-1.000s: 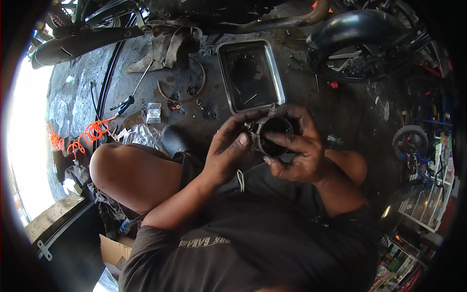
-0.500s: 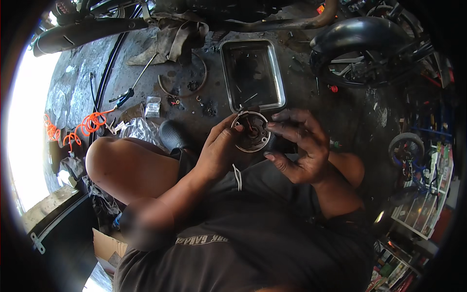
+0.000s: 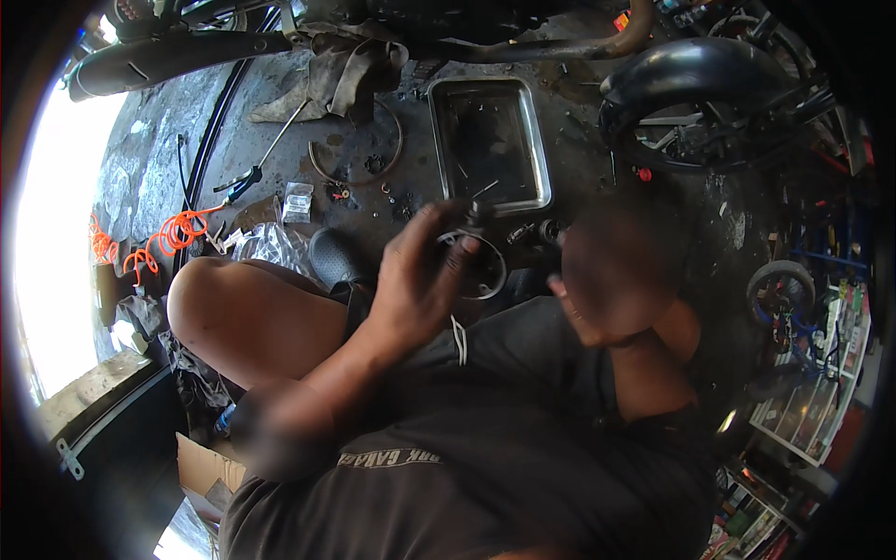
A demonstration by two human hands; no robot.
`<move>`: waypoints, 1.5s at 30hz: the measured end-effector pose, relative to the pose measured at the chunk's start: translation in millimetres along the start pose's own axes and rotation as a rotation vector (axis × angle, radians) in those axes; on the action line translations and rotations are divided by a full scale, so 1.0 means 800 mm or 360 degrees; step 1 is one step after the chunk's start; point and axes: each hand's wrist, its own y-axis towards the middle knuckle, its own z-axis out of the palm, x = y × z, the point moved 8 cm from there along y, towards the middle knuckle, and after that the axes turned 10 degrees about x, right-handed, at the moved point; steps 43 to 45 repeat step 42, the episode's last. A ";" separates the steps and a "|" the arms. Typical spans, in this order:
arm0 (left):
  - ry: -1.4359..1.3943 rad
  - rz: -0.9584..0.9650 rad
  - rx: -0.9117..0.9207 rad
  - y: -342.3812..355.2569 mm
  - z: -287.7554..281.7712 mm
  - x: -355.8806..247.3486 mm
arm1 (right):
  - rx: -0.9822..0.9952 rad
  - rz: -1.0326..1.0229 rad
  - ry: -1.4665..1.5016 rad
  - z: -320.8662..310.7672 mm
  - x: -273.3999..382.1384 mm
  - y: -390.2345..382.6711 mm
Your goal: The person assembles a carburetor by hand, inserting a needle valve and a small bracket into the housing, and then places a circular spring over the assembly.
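My left hand [image 3: 415, 280] is closed around a round metal housing [image 3: 495, 276] with a pale ring-shaped rim, held above my lap. The thumb and fingers lie across it and hide much of its inside. A small dark stub stands out beyond the fingertips. Off to the right of the housing, and apart from it, is my right hand [image 3: 616, 280]. It is smeared by motion, so its fingers and anything in them cannot be made out. Small metal parts [image 3: 551, 231] show on the floor between the hands and the tray.
A rectangular metal tray [image 3: 551, 177] with dark liquid and thin rods lies ahead. A screwdriver [image 3: 245, 182], an orange coiled hose [image 3: 182, 235] and a clear plastic bag [image 3: 271, 245] are at left. Motorcycle parts, including a black fender [image 3: 695, 70], line the far side.
My right hand has drawn away from the housing to the right and blurred. My left hand has turned the housing, so its open face shows less.
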 end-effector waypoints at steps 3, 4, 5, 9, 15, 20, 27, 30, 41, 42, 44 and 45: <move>-0.0228 0.0016 -0.0216 -0.012 -0.034 -0.003 | -0.0092 0.0106 -0.0120 -0.021 -0.014 0.007; -0.0213 0.0109 -0.0251 -0.011 -0.044 -0.017 | -0.0195 0.0095 -0.0187 -0.032 -0.021 0.008; -0.0197 0.0194 -0.0288 -0.013 -0.055 -0.032 | -0.0295 0.0083 -0.0255 -0.040 -0.028 0.006; -0.0371 0.0336 -0.0169 -0.010 -0.077 -0.079 | -0.0417 0.0283 -0.0095 -0.049 -0.068 -0.007; -0.0559 0.0388 -0.0315 -0.018 -0.097 -0.049 | 0.0266 0.0682 -0.0117 0.027 -0.108 -0.006; -0.0576 0.0397 -0.0333 -0.004 -0.096 -0.022 | 0.1089 0.0850 -0.0239 0.188 -0.243 -0.078; -0.1110 0.0470 -0.0094 0.017 -0.077 -0.014 | 0.1094 0.0910 -0.0339 0.373 -0.444 -0.246; -0.1240 0.0387 -0.0157 0.002 -0.086 -0.007 | 0.1231 0.0909 -0.0577 0.386 -0.386 -0.204; -0.1515 0.0378 0.0071 0.015 -0.078 -0.009 | 0.1537 0.1093 -0.0645 0.381 -0.431 -0.233; -0.1465 0.0332 0.0110 0.012 -0.079 0.002 | 0.1559 0.1088 -0.0630 0.381 -0.428 -0.240; -0.1465 0.0332 0.0110 0.012 -0.079 0.002 | 0.1559 0.1088 -0.0630 0.381 -0.428 -0.240; -0.1465 0.0332 0.0110 0.012 -0.079 0.002 | 0.1559 0.1088 -0.0630 0.381 -0.428 -0.240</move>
